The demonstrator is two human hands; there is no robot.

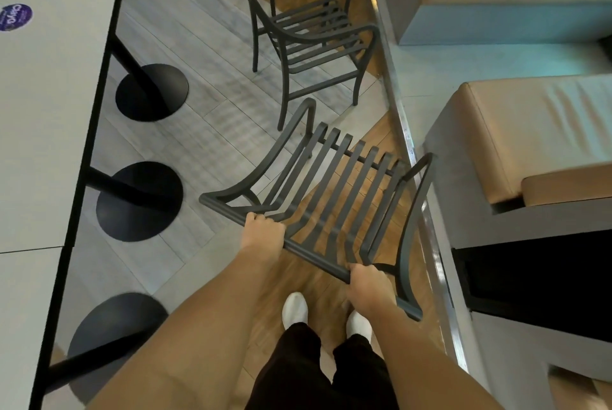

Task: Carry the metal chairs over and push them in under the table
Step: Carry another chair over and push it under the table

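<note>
Both hands, left hand [263,230] and right hand [371,287], wrap their grip around the chair [334,184] top rail, ready to swing it toward the table [49,111] edge.

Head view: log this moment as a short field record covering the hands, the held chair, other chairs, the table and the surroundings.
left hand: grips the top rail of the held chair
right hand: grips the same rail, near its corner
held chair: dark metal, slatted, in front of the person
second chair: same style, stands on the floor beyond it
table: white top on the left, round black bases beneath
bench seating: tan cushions, right
</note>
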